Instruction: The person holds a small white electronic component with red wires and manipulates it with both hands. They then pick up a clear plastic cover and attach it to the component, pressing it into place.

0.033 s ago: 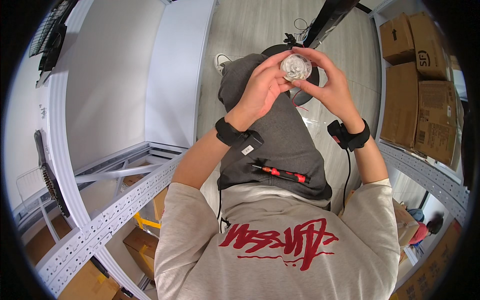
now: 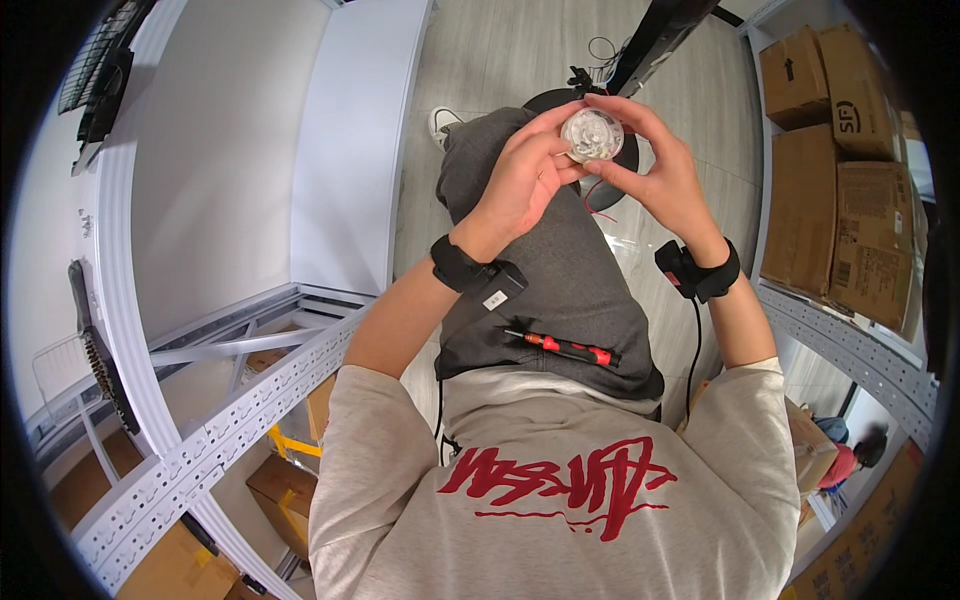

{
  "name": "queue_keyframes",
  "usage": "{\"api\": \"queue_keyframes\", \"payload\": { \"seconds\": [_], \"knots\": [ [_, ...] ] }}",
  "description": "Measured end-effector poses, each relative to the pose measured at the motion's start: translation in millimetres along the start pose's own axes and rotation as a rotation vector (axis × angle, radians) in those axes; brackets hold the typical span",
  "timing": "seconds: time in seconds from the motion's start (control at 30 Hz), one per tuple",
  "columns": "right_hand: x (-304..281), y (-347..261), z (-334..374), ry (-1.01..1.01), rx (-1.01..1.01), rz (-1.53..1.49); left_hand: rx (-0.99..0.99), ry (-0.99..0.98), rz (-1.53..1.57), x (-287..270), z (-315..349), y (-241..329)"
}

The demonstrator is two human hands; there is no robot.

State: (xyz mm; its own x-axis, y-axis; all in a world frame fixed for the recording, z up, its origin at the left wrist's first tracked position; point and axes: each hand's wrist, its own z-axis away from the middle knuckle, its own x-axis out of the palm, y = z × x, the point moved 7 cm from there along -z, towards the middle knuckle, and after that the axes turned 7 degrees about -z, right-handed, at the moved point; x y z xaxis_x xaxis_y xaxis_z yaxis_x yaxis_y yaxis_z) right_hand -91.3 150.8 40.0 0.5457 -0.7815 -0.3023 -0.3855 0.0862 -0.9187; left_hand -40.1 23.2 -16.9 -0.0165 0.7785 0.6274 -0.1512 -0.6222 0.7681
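Both hands hold a round, clear plastic case (image 2: 592, 134) with white parts inside, raised above my lap. What the white parts are is too small to tell. My left hand (image 2: 528, 170) grips the case from the left, some of its fingers behind and under it. Around the right side curve the thumb and fingers of my right hand (image 2: 668, 172), thumb at the lower edge and fingertips at the top. A red and black screwdriver (image 2: 565, 348) lies across my lap on the grey trousers (image 2: 560, 270), its tip pointing left.
A black stand (image 2: 655, 50) with loose cables rises from the floor beyond my hands. On the right, a metal shelf holds several cardboard boxes (image 2: 800, 190). At the left are a white panel (image 2: 350, 130) and a perforated metal shelf beam (image 2: 240, 430). Each wrist wears a black strapped device.
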Motion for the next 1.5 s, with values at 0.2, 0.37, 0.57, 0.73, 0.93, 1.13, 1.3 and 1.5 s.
{"api": "queue_keyframes", "payload": {
  "seconds": [0.2, 0.37, 0.57, 0.73, 0.93, 1.13, 1.3, 1.5],
  "knots": [
    [2, 1, 0, -0.002, -0.002, -0.039, 0.004, -0.028, -0.004, 1, 0, 0],
    [3, 3, 0, 0.027, -0.010, -0.023, 0.013, -0.019, -0.003, 1, 0, 0],
    [3, 0, 1, 0.061, -0.094, 0.063, 0.008, 0.001, -0.001, 1, 1, 1],
    [3, -9, 1, 0.071, -0.138, 0.140, -0.009, 0.027, 0.023, 0, 1, 0],
    [3, -9, 3, 0.086, -0.127, 0.173, -0.010, 0.022, 0.029, -2, 0, -3],
    [3, -10, 3, 0.115, -0.187, 0.229, -0.052, -0.026, 0.095, -1, -2, -3],
    [7, -6, 1, 0.112, -0.088, 0.171, -0.159, -0.011, 0.248, 2, 0, -5],
    [8, -4, -2, 0.110, -0.075, 0.162, -0.134, 0.003, 0.224, 1, 0, -4]
  ]
}}
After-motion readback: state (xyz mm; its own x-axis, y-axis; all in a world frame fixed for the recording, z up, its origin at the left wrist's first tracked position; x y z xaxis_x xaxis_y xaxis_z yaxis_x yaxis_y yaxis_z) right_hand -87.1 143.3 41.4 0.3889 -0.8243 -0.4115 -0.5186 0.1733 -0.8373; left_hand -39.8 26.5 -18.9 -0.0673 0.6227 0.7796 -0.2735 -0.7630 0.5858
